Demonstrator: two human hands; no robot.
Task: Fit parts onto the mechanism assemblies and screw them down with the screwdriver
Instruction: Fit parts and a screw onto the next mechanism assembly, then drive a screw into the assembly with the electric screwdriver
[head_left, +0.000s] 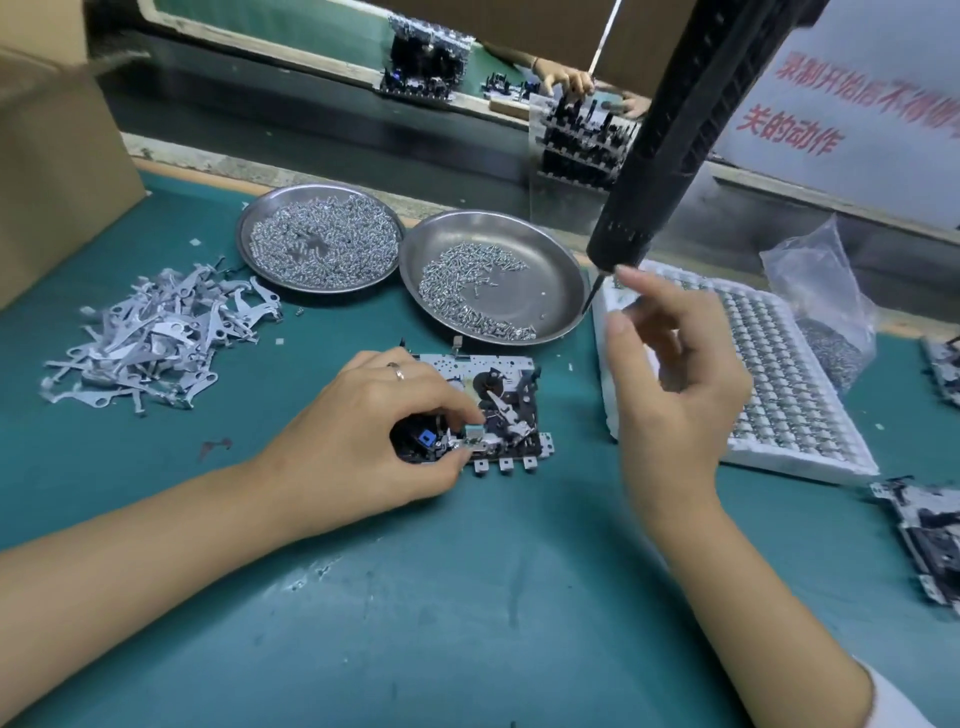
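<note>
1. Head view shows one mechanism assembly (485, 410) lying flat on the green mat (467, 597), near centre, just near of the two steel dishes.
2. The left hand (374, 441) rests on the left end of the assembly; thumb and forefinger pinch a small metal part (474, 432) at its near edge, seemingly seating it.
3. The right hand (670, 374) is raised above the mat to the right of the assembly, fingers loosely spread and holding nothing. It is blurred.
4. The screwdriver (675, 130) hangs from above at far right, its bit (592, 293) pointing down over the right dish's rim. The right forefinger tip is just beside the bit's upper end; contact cannot be confirmed.
5. Supplies: the left dish (249, 234) is heaped with screws; the right dish (561, 260) holds a thinner scatter. A pile of flat metal levers (156, 338) lies at far left. A white tray (779, 384) of small parts sits at right.
6. Judgement: the fitting step is in hand; the part is held in place but not yet screwed.
7. Judgement: the next move calls for the right hand to take the screwdriver, pick a screw from the right dish and bring the bit square over the hole, while the left hand keeps the part from shifting.
</note>
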